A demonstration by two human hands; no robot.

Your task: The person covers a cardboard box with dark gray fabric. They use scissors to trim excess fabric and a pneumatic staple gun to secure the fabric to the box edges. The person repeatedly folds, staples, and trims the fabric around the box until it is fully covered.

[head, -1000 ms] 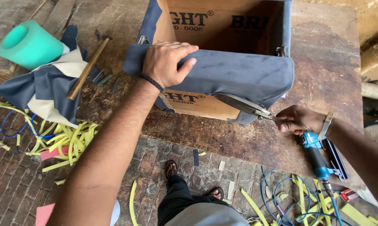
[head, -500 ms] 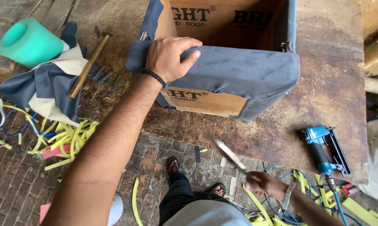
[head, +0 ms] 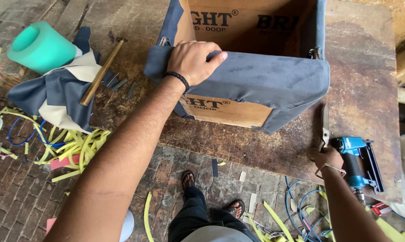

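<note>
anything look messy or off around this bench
Yes. Yellow strips and blue cords litter the brick floor. Fabric scraps lie heaped on the worktable under a hammer. The grey fabric under the left hand leaves the box's lower panel bare.

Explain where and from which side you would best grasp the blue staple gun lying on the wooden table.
Grip the blue staple gun by its upright handle, coming from the table's near edge, probably with the right hand, already beside it holding scissors. The handle points towards that edge; the long black magazine on the far right is less easy to close the hand around.
</note>
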